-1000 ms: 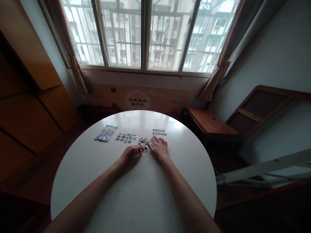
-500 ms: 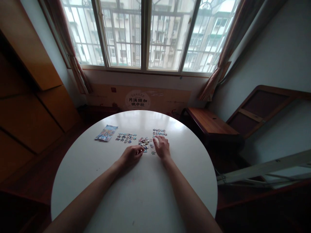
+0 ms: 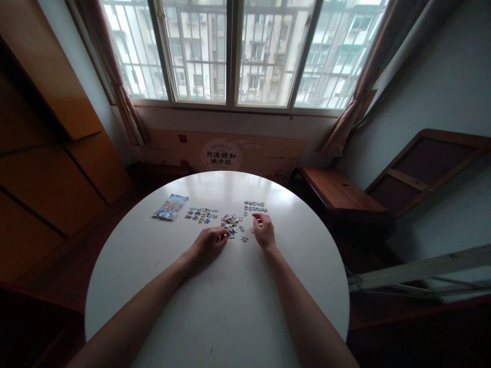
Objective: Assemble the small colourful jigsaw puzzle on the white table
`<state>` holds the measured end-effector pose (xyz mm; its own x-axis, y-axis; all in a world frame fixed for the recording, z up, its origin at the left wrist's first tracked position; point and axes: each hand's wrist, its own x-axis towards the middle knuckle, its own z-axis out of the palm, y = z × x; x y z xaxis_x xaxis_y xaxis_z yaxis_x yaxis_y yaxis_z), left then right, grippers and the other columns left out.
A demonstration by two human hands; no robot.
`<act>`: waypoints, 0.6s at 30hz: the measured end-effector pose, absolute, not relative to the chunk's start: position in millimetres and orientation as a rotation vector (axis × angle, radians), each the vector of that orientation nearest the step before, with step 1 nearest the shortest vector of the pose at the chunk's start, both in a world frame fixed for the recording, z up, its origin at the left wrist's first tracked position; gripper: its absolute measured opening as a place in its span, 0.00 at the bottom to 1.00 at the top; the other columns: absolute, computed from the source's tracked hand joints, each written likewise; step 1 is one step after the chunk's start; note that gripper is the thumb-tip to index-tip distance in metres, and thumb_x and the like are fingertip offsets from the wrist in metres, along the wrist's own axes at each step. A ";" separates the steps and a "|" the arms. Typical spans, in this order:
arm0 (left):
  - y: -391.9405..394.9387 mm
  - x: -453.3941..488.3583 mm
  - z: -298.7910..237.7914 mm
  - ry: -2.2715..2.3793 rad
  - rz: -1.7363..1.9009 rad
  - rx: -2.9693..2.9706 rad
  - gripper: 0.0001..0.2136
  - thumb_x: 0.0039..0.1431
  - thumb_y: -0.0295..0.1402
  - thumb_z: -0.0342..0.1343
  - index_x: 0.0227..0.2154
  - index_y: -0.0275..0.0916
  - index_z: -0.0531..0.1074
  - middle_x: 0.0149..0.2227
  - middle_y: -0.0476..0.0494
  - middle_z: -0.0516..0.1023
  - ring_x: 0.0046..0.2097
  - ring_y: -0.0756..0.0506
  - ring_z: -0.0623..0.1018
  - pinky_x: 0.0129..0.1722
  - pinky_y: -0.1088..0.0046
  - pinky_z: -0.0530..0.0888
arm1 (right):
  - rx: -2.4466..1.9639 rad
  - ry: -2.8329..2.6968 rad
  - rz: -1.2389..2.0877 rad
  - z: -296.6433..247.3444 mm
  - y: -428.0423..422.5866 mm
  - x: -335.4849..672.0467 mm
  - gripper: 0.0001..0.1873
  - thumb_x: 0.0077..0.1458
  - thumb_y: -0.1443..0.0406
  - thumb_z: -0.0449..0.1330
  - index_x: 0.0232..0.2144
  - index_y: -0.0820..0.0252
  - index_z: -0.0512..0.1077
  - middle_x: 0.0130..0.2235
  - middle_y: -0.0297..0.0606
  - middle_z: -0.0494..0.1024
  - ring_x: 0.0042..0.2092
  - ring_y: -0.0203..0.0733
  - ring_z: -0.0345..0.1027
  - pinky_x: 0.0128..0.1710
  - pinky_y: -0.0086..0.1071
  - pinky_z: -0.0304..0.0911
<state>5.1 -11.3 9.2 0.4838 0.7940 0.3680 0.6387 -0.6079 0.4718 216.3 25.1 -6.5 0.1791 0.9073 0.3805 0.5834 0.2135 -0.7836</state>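
My left hand [image 3: 210, 241] rests on the table with its fingers curled. Its fingertips close on a blue jigsaw puzzle piece [image 3: 232, 236] at the near side of a loose pile of pieces [image 3: 230, 221]. To the right of the pile, my right hand [image 3: 264, 231] is closed, thumb and fingers drawn together; whatever they hold, if anything, is too small to make out. Just beyond it lie short rows of jigsaw pieces [image 3: 255, 207]. A single piece [image 3: 244, 238] lies between the hands.
More jigsaw pieces [image 3: 201, 214] are spread in rows left of the pile. Beside them lies a colourful picture sheet or packet [image 3: 171, 207]. All of this is on a round white table [image 3: 230, 306]. A wooden bench [image 3: 341, 189] stands beyond its right edge, below the window.
My right hand has drawn back to the right, away from the pile, and its fingers have curled in. My left hand stays at the blue piece. The view has shifted slightly.
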 end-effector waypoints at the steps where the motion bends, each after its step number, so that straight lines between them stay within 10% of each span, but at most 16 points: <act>1: -11.2 5.1 9.2 1.216 0.822 2.456 0.08 0.56 0.29 0.51 0.33 0.37 0.75 0.27 0.47 0.75 0.27 0.52 0.71 0.29 0.79 0.65 | -1.499 -1.559 0.377 -6.9 23.5 214.2 0.16 0.54 0.66 0.48 0.39 0.65 0.72 0.41 0.45 0.71 0.40 0.42 0.65 0.43 0.35 0.61; 9: -11.0 5.6 7.3 1.226 0.828 2.432 0.08 0.55 0.28 0.51 0.33 0.36 0.75 0.27 0.47 0.75 0.27 0.52 0.71 0.29 0.79 0.66 | -1.699 -1.816 0.131 2.9 1.4 195.2 0.10 0.53 0.61 0.55 0.34 0.57 0.73 0.41 0.41 0.68 0.45 0.46 0.59 0.46 0.37 0.54; 18: -10.8 5.6 6.8 1.216 0.859 2.424 0.08 0.55 0.29 0.51 0.33 0.37 0.76 0.26 0.47 0.75 0.27 0.52 0.71 0.29 0.79 0.66 | -1.796 -1.986 0.115 5.5 -3.9 189.6 0.21 0.55 0.53 0.53 0.50 0.49 0.67 0.51 0.42 0.63 0.51 0.48 0.53 0.49 0.39 0.49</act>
<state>5.6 -10.8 6.8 0.4646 0.8007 0.3781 0.6241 -0.5990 0.5016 189.6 -3.9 5.5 -0.0445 0.9603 0.2753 0.9220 0.1455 -0.3587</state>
